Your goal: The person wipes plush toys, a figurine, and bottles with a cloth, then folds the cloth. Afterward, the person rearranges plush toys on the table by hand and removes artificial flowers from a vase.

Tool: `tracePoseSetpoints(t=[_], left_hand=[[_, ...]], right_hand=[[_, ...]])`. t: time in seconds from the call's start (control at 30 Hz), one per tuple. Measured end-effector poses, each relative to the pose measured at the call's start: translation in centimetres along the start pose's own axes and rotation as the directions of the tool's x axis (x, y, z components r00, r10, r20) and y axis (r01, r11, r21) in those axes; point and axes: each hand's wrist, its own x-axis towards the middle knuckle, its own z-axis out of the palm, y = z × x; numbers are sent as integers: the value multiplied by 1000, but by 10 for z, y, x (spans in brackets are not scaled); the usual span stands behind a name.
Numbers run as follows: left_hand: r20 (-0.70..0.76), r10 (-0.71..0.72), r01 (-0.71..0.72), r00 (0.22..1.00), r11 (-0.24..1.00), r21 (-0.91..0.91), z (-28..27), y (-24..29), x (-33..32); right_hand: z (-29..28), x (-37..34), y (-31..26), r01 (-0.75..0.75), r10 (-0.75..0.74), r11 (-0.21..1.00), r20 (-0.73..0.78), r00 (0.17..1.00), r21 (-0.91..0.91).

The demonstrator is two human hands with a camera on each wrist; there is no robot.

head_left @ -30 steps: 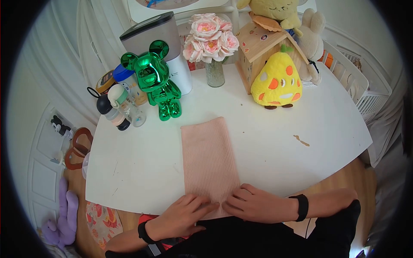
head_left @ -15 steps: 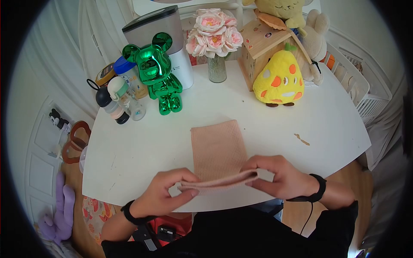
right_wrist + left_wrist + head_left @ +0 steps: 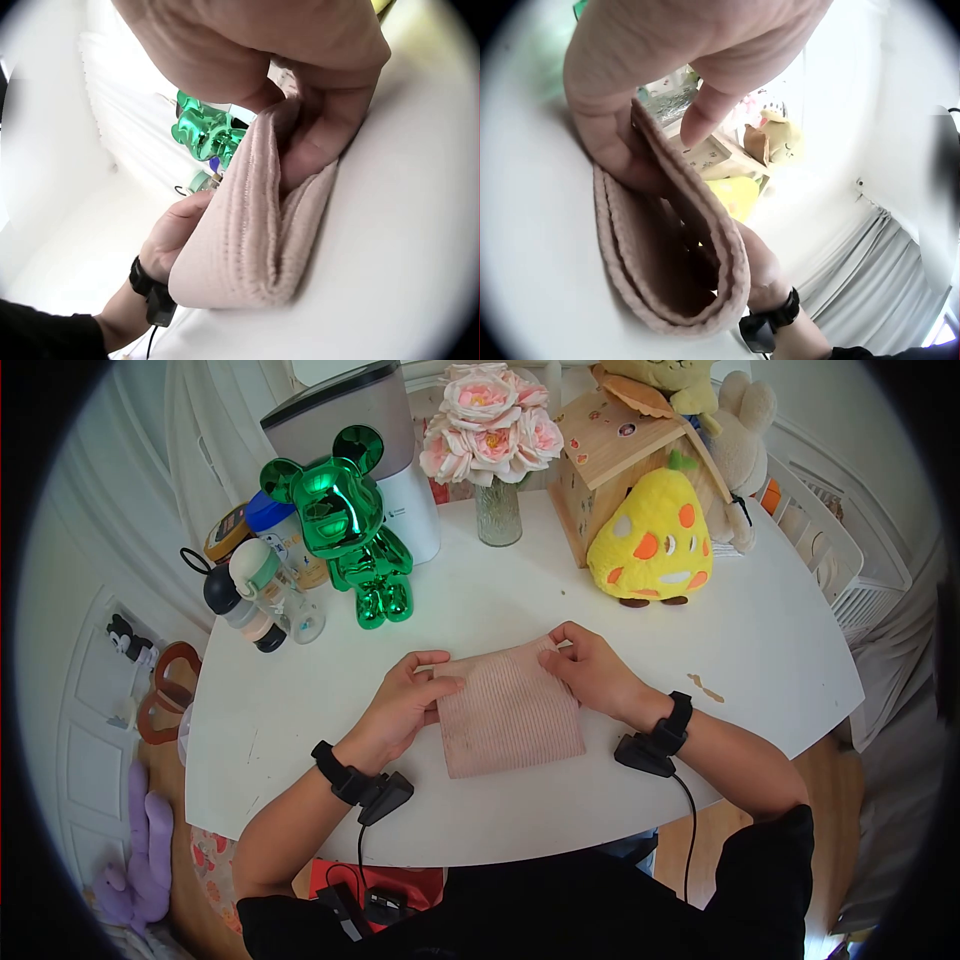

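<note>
A pink ribbed knit cloth (image 3: 510, 710) lies doubled over on the white table (image 3: 330, 810), its fold toward the person. My left hand (image 3: 400, 700) pinches its far left corner, thumb on top. At the far right corner, my right hand (image 3: 590, 672) holds the edge between thumb and fingers. The left wrist view shows the cloth (image 3: 739, 281) from its side as a loop, with left fingers (image 3: 630, 161) tucked between the layers. In the right wrist view the stitched side edges of the cloth (image 3: 251, 202) stand apart, right fingers inside the fold.
A shiny green bear figure (image 3: 345, 520) stands at the back left beside bottles (image 3: 265, 585) and a grey-white dispenser (image 3: 410, 520). Farther back are a vase of pink roses (image 3: 498, 515), a wooden house (image 3: 575, 485) and a yellow plush (image 3: 655, 545). Cables (image 3: 692, 840) hang from both wrists.
Both hands have lifted the near edge of the cloth and carried it away from the person, over to the far edge. The cloth went from lying flat to doubled over.
</note>
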Motion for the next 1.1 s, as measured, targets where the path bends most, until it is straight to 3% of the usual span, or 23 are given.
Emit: tracePoseSetpoints(t=[0.2,0.27,0.3,0.33,0.37,0.4,0.43,0.47,0.53,0.57,0.6,0.67,0.77,0.9,1.1], left_hand=[[-35,85,-74,996,969,237,5,8,-8],[-146,256,-174,956,890,421,8,11,-17],[-145,258,-176,955,889,422,11,16,-26],[32,444,-352,895,662,661,15,21,-37],[250,548,-488,798,345,801,18,23,-45],[245,550,-484,799,345,804,23,18,-48],[364,522,-531,771,212,820,33,13,-49],[479,476,-577,737,74,814,43,6,-49],[446,501,-542,742,55,839,51,-19,-36],[428,487,-483,761,-14,875,51,-30,-27],[405,475,-420,782,-80,904,49,-38,-22],[383,442,-402,811,-55,914,46,-46,-15],[358,389,-365,849,-59,929,43,-51,-17],[343,307,-338,888,-71,938,42,-48,-16],[365,240,-359,900,-70,931,15,-35,-30]], right_hand=[[-2,0,-4,-65,65,998,-46,997,6],[-5,-8,-10,-103,104,994,-38,994,23],[-5,-14,-10,195,-228,958,-146,963,-209],[-3,-21,-12,431,-546,783,-164,821,-449],[-2,-30,-20,434,-547,782,-160,821,-446],[1,-40,-30,495,-598,669,-7,801,-554],[4,-47,-36,556,-623,532,149,768,-638],[11,-49,-34,561,-630,525,150,762,-639],[28,-48,-19,575,-551,457,292,782,-679],[31,-43,-9,507,-436,448,315,843,-736],[32,-37,1,515,-446,437,319,836,-738],[29,-29,16,426,-280,509,325,903,-748],[28,-34,15,433,-349,408,300,888,-804],[29,-36,21,416,-282,452,316,906,-789],[23,-55,-2,461,-341,377,342,876,-804]])
